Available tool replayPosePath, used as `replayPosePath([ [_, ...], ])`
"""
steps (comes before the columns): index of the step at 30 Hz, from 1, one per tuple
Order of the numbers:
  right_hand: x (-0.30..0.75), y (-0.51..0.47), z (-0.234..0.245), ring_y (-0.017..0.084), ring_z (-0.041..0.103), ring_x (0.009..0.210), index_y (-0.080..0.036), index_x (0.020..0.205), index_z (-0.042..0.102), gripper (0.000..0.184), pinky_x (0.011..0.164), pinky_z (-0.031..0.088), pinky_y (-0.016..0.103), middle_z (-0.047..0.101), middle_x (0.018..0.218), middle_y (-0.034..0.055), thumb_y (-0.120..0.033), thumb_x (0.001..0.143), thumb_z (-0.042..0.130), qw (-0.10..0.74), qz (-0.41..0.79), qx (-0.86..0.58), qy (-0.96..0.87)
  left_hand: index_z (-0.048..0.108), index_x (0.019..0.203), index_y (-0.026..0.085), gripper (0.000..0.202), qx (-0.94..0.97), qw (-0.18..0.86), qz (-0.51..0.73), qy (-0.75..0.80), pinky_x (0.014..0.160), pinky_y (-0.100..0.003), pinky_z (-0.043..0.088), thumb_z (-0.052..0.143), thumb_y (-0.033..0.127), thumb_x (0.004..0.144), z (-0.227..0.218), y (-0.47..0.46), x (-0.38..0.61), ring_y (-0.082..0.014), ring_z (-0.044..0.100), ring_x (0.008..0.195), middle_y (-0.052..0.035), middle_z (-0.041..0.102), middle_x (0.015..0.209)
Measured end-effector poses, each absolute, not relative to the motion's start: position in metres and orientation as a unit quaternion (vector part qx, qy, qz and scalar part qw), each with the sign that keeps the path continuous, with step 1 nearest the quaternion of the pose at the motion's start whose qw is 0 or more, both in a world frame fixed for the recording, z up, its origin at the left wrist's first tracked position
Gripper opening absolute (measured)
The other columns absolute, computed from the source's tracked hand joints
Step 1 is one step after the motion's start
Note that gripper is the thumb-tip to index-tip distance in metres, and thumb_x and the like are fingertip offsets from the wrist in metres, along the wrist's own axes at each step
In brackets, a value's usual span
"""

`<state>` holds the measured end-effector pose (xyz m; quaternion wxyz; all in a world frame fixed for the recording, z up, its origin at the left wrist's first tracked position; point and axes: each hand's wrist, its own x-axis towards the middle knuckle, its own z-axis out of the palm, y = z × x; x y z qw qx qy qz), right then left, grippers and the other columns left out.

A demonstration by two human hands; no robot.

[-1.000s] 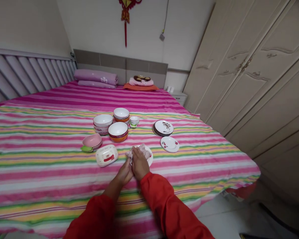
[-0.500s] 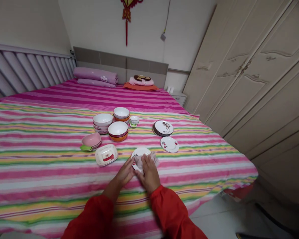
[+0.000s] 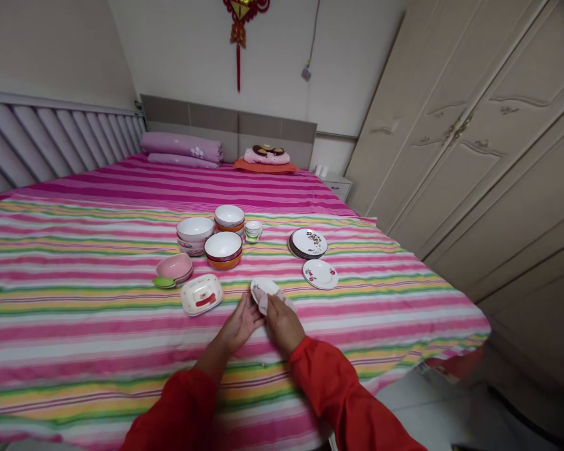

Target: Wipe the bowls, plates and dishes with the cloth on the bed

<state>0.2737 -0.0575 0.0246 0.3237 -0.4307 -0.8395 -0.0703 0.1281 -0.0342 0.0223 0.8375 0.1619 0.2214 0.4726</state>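
On a big bed with a striped pink bedsheet (image 3: 75, 338), the dishes mostly sit in neat stacks: white-lined bowls (image 3: 222, 245), a pile of floral plates (image 3: 308, 243), and one floral plate (image 3: 320, 274) lying alone (plus a white rectangular dish (image 3: 202, 294) off to the left). A small white plate (image 3: 264, 289) sits tilted at the hands, the right hand (image 3: 282, 324) pressing a pale cloth (image 3: 263, 302) to it with closed fingers, while the left hand (image 3: 240, 327) sits just below, fingers together, though whether it touches the plate is hard to tell.

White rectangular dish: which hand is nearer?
Left. The left hand sits just right of the white rectangular dish, apart from it; the right hand is farther right, beyond the left hand.
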Motion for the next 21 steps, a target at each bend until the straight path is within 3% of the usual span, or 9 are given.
replayPosePath([
  [3, 0.278, -0.052, 0.046, 0.021, 0.059, 0.099, -0.012, 0.123, 0.054, 0.041, 0.085, 0.049, 0.033, 0.065, 0.107, 0.0142, -0.009, 0.085, 0.038, 0.394, 0.01, -0.457, -0.797, 0.032, 0.143, 0.028, 0.056, 0.156, 0.824, 0.489, 0.239, 0.108, -0.038, 0.031, 0.039, 0.048, 0.092, 0.024, -0.033, 0.127, -0.0189, 0.051, 0.123, -0.0095, 0.048, 0.141],
  [5, 0.283, -0.047, 0.059, 0.018, 0.059, 0.08, -0.014, 0.1, 0.062, 0.027, 0.073, 0.049, 0.029, 0.065, 0.086, 0.0084, -0.017, 0.088, 0.038, 0.468, 0.07, -0.495, -0.729, 0.031, 0.143, 0.029, 0.056, 0.152, 0.82, 0.494, 0.247, 0.111, -0.037, 0.027, 0.038, 0.049, 0.092, 0.024, -0.031, 0.127, -0.0185, 0.044, 0.13, -0.0076, 0.039, 0.148],
  [7, 0.289, -0.043, 0.068, 0.014, 0.051, 0.062, -0.017, 0.074, 0.058, 0.026, 0.06, 0.044, 0.025, 0.056, 0.065, 0.0009, -0.028, 0.089, 0.041, 0.549, 0.144, -0.532, -0.628, 0.031, 0.144, 0.028, 0.056, 0.148, 0.818, 0.496, 0.25, 0.112, -0.038, 0.025, 0.038, 0.048, 0.092, 0.024, -0.031, 0.128, -0.0188, 0.04, 0.133, -0.0074, 0.036, 0.15],
  [9, 0.294, -0.041, 0.071, 0.012, 0.043, 0.054, -0.019, 0.061, 0.048, 0.033, 0.053, 0.039, 0.023, 0.045, 0.054, -0.0044, -0.042, 0.085, 0.049, 0.609, 0.245, -0.542, -0.525, 0.031, 0.144, 0.024, 0.055, 0.147, 0.816, 0.502, 0.247, 0.111, -0.037, 0.027, 0.039, 0.044, 0.093, 0.025, -0.031, 0.129, -0.0189, 0.041, 0.132, -0.0093, 0.04, 0.148],
  [11, 0.295, -0.04, 0.066, 0.011, 0.043, 0.053, -0.019, 0.059, 0.046, 0.038, 0.051, 0.038, 0.022, 0.044, 0.052, -0.0058, -0.051, 0.076, 0.057, 0.638, 0.359, -0.522, -0.438, 0.032, 0.144, 0.021, 0.053, 0.151, 0.818, 0.503, 0.235, 0.11, -0.036, 0.03, 0.041, 0.037, 0.094, 0.026, -0.032, 0.13, -0.0187, 0.047, 0.127, -0.0107, 0.047, 0.142],
  [14, 0.289, -0.042, 0.051, 0.013, 0.049, 0.054, -0.017, 0.066, 0.055, 0.039, 0.052, 0.041, 0.025, 0.053, 0.054, -0.004, -0.055, 0.066, 0.066, 0.637, 0.473, -0.493, -0.356, 0.032, 0.144, 0.019, 0.053, 0.154, 0.827, 0.497, 0.212, 0.108, -0.037, 0.035, 0.046, 0.026, 0.093, 0.025, -0.033, 0.131, -0.0198, 0.055, 0.119, -0.0108, 0.059, 0.13],
  [18, 0.289, -0.041, 0.034, 0.017, 0.056, 0.058, -0.016, 0.068, 0.062, 0.038, 0.053, 0.045, 0.028, 0.061, 0.057, 0.0004, -0.051, 0.058, 0.072, 0.64, 0.484, -0.507, -0.314, 0.034, 0.143, 0.017, 0.055, 0.14, 0.822, 0.504, 0.224, 0.106, -0.038, 0.038, 0.049, 0.022, 0.091, 0.022, -0.034, 0.13, -0.021, 0.059, 0.113, -0.0106, 0.065, 0.121],
  [21, 0.301, -0.033, 0.035, 0.018, 0.059, 0.063, -0.015, 0.08, 0.066, 0.036, 0.056, 0.047, 0.028, 0.065, 0.065, 0.0009, -0.046, 0.062, 0.069, 0.664, 0.448, -0.521, -0.295, 0.033, 0.143, 0.016, 0.055, 0.135, 0.826, 0.497, 0.228, 0.106, -0.04, 0.038, 0.049, 0.024, 0.091, 0.023, -0.034, 0.129, -0.0219, 0.058, 0.115, -0.0117, 0.064, 0.122],
])
